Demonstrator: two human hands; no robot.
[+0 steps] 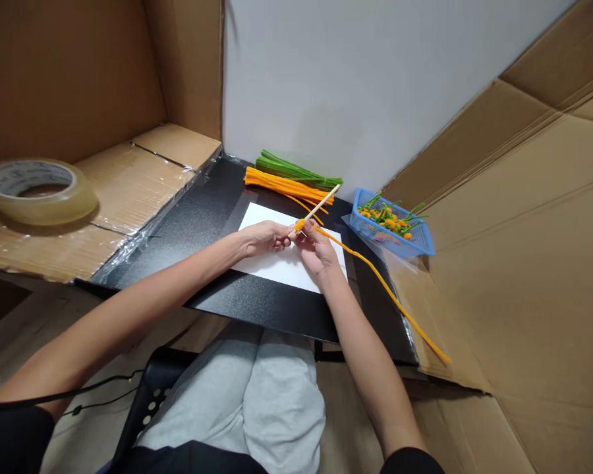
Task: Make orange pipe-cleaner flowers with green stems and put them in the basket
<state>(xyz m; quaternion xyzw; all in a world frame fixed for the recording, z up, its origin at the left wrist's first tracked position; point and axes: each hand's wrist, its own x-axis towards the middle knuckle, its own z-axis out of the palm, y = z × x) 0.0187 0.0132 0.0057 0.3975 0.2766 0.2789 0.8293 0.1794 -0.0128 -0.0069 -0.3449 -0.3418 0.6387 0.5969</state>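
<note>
My left hand (269,238) pinches the lower end of a thin wooden stick (323,200), which slants up and to the right above a white sheet of paper (271,268). Around the stick, close to my fingers, an orange pipe cleaner (383,280) is wound into a small coil. With thumb and fingers, my right hand (319,250) grips the pipe cleaner at that coil. Its long loose end trails right and down past the table's edge. Some fingertips of both hands are hidden behind the stick and coil.
Behind the paper lie bundles of green pipe cleaners (296,170) and orange pipe cleaners (277,183). A blue basket (358,227) at the right holds several small orange-and-green pieces. On cardboard at left rests a roll of clear tape (74,204). Cardboard walls flank the black table (172,230).
</note>
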